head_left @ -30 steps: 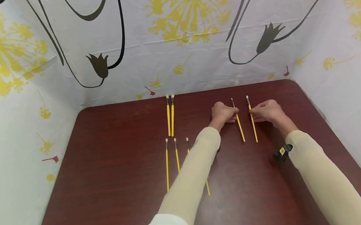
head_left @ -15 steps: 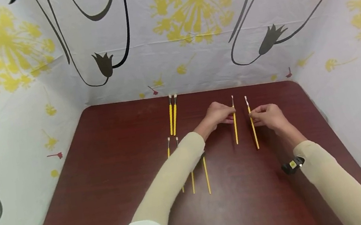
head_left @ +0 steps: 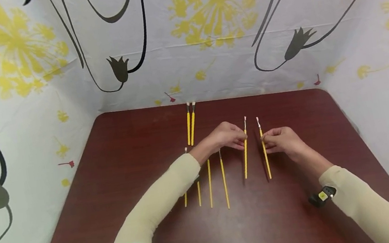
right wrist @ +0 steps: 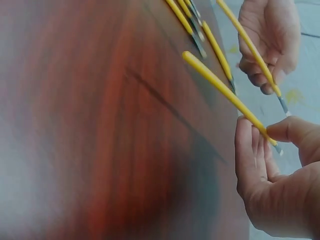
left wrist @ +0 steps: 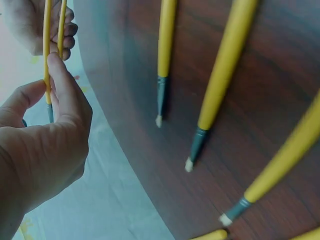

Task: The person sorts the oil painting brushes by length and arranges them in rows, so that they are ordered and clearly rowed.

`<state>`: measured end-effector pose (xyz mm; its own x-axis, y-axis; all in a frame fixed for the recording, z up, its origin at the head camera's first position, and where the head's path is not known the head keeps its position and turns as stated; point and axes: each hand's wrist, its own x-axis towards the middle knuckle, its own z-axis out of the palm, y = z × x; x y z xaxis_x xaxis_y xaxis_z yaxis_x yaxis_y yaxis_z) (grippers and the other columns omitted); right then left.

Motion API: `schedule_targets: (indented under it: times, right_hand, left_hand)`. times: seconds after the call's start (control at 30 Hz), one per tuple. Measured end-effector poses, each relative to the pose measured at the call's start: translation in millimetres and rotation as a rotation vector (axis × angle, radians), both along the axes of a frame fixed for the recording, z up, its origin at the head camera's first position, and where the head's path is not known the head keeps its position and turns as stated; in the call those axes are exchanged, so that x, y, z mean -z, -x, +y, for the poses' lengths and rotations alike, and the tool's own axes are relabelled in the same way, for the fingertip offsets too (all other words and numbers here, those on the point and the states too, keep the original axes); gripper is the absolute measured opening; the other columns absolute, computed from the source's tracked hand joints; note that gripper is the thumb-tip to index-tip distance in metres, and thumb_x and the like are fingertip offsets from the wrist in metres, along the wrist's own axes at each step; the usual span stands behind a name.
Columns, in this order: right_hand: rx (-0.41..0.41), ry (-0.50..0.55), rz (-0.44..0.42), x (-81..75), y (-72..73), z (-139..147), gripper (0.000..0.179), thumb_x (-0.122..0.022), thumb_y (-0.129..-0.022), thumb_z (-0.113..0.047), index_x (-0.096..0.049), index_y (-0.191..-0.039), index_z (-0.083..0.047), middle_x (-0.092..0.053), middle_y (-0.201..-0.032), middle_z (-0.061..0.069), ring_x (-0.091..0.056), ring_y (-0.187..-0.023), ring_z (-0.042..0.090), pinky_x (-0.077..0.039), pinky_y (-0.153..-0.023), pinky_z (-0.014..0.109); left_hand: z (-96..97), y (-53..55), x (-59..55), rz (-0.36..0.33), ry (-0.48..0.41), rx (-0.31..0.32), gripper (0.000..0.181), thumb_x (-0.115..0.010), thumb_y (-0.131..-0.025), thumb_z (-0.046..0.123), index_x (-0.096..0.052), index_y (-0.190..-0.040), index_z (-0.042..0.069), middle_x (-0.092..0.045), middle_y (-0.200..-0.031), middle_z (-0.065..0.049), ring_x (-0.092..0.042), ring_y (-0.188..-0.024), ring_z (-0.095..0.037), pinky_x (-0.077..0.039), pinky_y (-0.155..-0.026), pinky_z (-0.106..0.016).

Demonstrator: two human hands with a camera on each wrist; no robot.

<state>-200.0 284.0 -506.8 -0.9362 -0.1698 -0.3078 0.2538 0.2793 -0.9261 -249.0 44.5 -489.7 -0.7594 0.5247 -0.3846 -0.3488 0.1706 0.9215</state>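
My left hand point(head_left: 227, 136) pinches a slim yellow paintbrush point(head_left: 246, 158) near its ferrule, bristles pointing to the far side. In my right hand point(head_left: 284, 141) a similar yellow paintbrush point(head_left: 267, 161) is pinched between thumb and fingers, lying almost parallel to the first. The right wrist view shows this right-hand brush point(right wrist: 225, 90) above the table, its shadow on the wood below. Left of both hands, several yellow brushes point(head_left: 225, 183) lie in a row with bristles away from me; my left forearm covers parts of them.
Two thicker yellow brushes point(head_left: 192, 126) lie side by side near the far edge of the dark red-brown table point(head_left: 127, 147). A white cloth point(head_left: 231, 66) with flower prints hangs behind and along both sides of the table.
Both hands have come nearer to me and to the left with their brushes, off the spots farther back on the right. The view has shifted slightly.
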Motion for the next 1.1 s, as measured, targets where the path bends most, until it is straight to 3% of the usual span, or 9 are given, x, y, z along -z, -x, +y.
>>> schedule_targets:
  times: [0.2,0.4,0.63,0.9,1.1]
  right_hand:
    - [-0.022,0.047,-0.047,6.0,-13.7,-20,0.034,-0.063,-0.102,-0.008,-0.06,-0.121,0.02,-0.076,-0.089,0.002,-0.073,-0.077,0.008,-0.069,-0.077,0.031]
    - [-0.066,0.039,-0.107,12.0,-28.2,-40,0.032,-0.063,-0.101,-0.006,-0.061,-0.119,0.02,-0.075,-0.084,0.003,-0.073,-0.074,0.01,-0.069,-0.075,0.03]
    - [-0.106,0.003,-0.142,19.0,-38.8,-59,0.027,-0.064,-0.1,-0.005,-0.065,-0.115,0.017,-0.076,-0.084,0.006,-0.075,-0.074,0.012,-0.07,-0.076,0.034]
    - [-0.08,-0.009,-0.139,23.4,-39.3,-61,0.025,-0.066,-0.1,-0.004,-0.067,-0.113,0.017,-0.078,-0.083,0.007,-0.076,-0.073,0.013,-0.07,-0.073,0.033]
    - [-0.059,-0.043,-0.14,23.3,-38.5,-56,0.023,-0.068,-0.099,-0.004,-0.069,-0.111,0.016,-0.08,-0.087,0.01,-0.077,-0.072,0.014,-0.07,-0.071,0.034]
  left_hand:
    - [-16.7,-14.9,-2.5,-0.006,0.049,0.06,0.003,-0.068,-0.098,0.0,-0.067,-0.096,-0.002,-0.069,-0.085,-0.011,-0.072,-0.074,-0.021,-0.07,-0.081,-0.038]
    - [-31.1,-27.7,0.1,-0.031,0.143,0.106,0.007,-0.064,-0.096,-0.002,-0.066,-0.089,-0.001,-0.07,-0.077,-0.013,-0.073,-0.066,-0.019,-0.07,-0.078,-0.035]
    - [-44.6,-35.8,5.3,-0.055,0.18,0.101,0.009,-0.064,-0.095,-0.002,-0.067,-0.087,-0.001,-0.07,-0.074,-0.013,-0.072,-0.063,-0.018,-0.07,-0.076,-0.035]
    - [-40.6,-38.9,12.0,-0.05,0.173,0.114,0.008,-0.065,-0.094,0.0,-0.067,-0.087,0.0,-0.072,-0.072,-0.015,-0.074,-0.062,-0.019,-0.07,-0.074,-0.034]
    - [-33.0,-39.5,11.6,-0.069,0.233,0.109,0.012,-0.065,-0.091,0.001,-0.07,-0.084,-0.008,-0.072,-0.069,-0.016,-0.074,-0.058,-0.02,-0.069,-0.066,-0.032]
